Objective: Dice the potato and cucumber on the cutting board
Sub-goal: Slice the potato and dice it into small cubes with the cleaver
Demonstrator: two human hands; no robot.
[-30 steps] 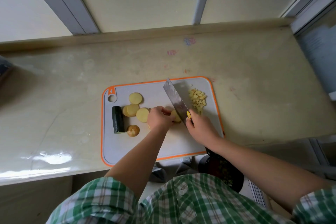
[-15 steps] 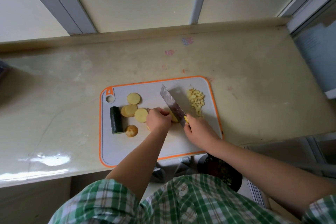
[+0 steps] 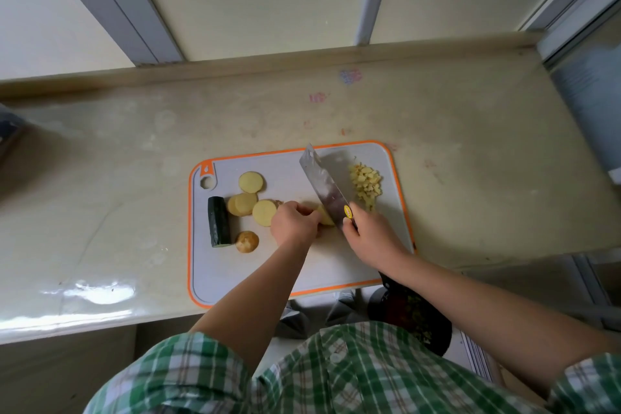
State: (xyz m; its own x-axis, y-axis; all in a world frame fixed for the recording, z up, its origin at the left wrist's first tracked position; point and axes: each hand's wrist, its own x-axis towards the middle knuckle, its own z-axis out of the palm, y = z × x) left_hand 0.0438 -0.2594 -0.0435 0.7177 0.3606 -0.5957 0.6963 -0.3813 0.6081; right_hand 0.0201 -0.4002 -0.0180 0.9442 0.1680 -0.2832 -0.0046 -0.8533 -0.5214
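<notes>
One grey, orange-rimmed cutting board (image 3: 215,272) lies on a pale glossy counter (image 3: 100,178), at the counter's front edge. Left to right on the board:

- A dark green cucumber piece (image 3: 219,226) lies flat with one cut end toward the person.
- Just beside it lie four round potato slices (image 3: 250,182), two of them overlapping.
- Nearer the person is a brown-skinned potato end (image 3: 247,241), close to the cucumber's near end.
- Left hand (image 3: 294,223): the fingers are curled down over a partly cut potato piece (image 3: 325,217), pinning it to the board.
- Knife (image 3: 322,185): a broad cleaver blade, angled away and to the left, meets the right side of the held piece.
- Right hand (image 3: 369,235): it is wrapped round the knife's handle and hides almost all of it. A yellow mark shows at the blade's heel.
- At the far right of the board is a heap of small diced potato (image 3: 365,183), apart from the blade.

Below the counter's edge, partly behind the right forearm, stands a dark round bin (image 3: 437,343). It holds pale and greenish scraps, too small to identify. The foreground shows a green plaid shirt (image 3: 336,376).
</notes>
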